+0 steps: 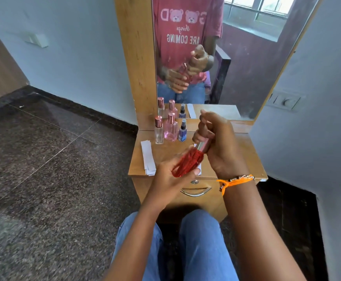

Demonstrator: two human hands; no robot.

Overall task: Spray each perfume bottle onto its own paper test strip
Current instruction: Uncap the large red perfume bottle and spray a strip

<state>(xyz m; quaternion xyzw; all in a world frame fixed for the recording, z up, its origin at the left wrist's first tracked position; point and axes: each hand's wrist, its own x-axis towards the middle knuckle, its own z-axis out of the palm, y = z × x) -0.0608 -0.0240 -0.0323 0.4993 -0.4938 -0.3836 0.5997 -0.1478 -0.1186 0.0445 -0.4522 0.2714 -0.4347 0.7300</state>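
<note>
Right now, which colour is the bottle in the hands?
Red bottle, seen best in the head view.

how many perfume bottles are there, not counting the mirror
4: a red bottle held in both hands, and a clear bottle, pink bottle and blue bottle standing by the mirror.

The only readable text stands on the pink-red short-sleeved T-shirt reflected in the tall wood-framed wall mirror, and it appears reversed there: large letters "G" and "D" flank 2 cartoon teddy-bear faces, below them a small cursive "things", then "ARE COMING" in white capitals. The perfume bottles show no legible labels.
</note>
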